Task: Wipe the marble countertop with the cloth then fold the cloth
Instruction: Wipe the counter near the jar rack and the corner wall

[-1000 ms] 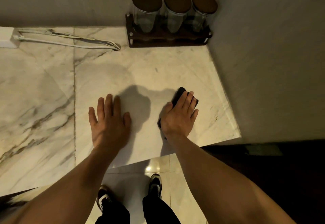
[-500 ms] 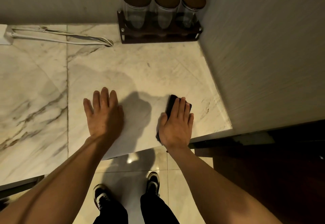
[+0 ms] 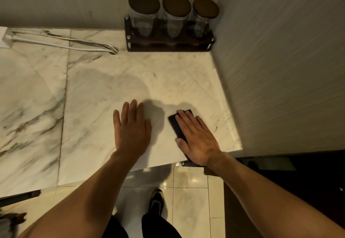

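The white marble countertop (image 3: 104,95) with grey veins fills the upper left of the head view. A small dark cloth (image 3: 177,125), folded flat, lies near the counter's front right corner. My right hand (image 3: 197,138) presses flat on the cloth and covers most of it, so only its left and far edges show. My left hand (image 3: 132,127) rests flat on bare marble to the left of the cloth, fingers together, holding nothing.
Three glass jars with dark lids (image 3: 175,15) stand in a dark wooden rack (image 3: 168,43) at the back corner. A white cable (image 3: 65,41) lies along the back left. A wall (image 3: 280,69) bounds the counter's right side. Tiled floor and my shoes (image 3: 156,200) lie below.
My right hand slid the cloth toward the front edge of the counter and turned it slightly. My left hand stayed flat on the marble.
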A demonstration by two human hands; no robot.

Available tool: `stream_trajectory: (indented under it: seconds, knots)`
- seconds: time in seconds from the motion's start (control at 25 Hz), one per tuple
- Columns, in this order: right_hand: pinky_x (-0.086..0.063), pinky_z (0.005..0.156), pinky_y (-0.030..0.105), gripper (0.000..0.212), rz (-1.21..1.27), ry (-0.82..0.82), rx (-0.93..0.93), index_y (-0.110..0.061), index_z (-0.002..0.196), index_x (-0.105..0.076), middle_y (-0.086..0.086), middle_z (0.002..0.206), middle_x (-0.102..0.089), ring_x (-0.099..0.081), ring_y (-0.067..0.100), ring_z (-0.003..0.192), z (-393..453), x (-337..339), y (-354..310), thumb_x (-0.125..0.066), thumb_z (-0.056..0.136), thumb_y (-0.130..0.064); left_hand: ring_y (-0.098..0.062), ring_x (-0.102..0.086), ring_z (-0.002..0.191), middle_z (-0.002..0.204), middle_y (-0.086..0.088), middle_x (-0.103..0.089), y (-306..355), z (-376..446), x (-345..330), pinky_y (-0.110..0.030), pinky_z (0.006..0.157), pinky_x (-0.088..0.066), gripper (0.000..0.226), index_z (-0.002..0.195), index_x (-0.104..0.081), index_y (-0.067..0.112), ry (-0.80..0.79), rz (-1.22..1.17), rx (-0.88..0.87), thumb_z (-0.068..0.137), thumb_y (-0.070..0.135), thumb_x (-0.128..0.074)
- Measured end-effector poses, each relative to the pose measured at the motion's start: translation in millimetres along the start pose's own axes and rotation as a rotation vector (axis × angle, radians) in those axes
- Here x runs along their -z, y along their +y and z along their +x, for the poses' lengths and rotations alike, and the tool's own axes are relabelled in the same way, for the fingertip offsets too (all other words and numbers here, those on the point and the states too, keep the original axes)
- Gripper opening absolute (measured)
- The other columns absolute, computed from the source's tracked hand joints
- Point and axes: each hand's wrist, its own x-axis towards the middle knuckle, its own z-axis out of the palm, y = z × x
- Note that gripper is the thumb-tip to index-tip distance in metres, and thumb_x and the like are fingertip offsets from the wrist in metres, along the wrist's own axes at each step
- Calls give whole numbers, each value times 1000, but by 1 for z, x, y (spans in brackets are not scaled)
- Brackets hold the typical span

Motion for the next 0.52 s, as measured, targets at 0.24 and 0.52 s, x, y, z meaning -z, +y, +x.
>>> stream_trajectory:
  seconds: [0.24,0.52]
  knots:
    - [1,119,39,68,-110,-87,233,-23,152,5,-5,160,10,13,12,146,24,12,36,-26,98,-48,-39,-30,139,149,-20,-38,6,-2,-5,-61,113,-19,57,143,-38,4,-4,53,20,97,35,-28]
    - [-3,119,41,68,-97,-85,315,-20,153,-1,-4,160,5,9,14,147,67,28,64,-30,96,-46,-37,-31,140,151,-18,-38,7,0,-5,-60,113,-20,56,144,-38,8,-32,74,54,96,37,-32]
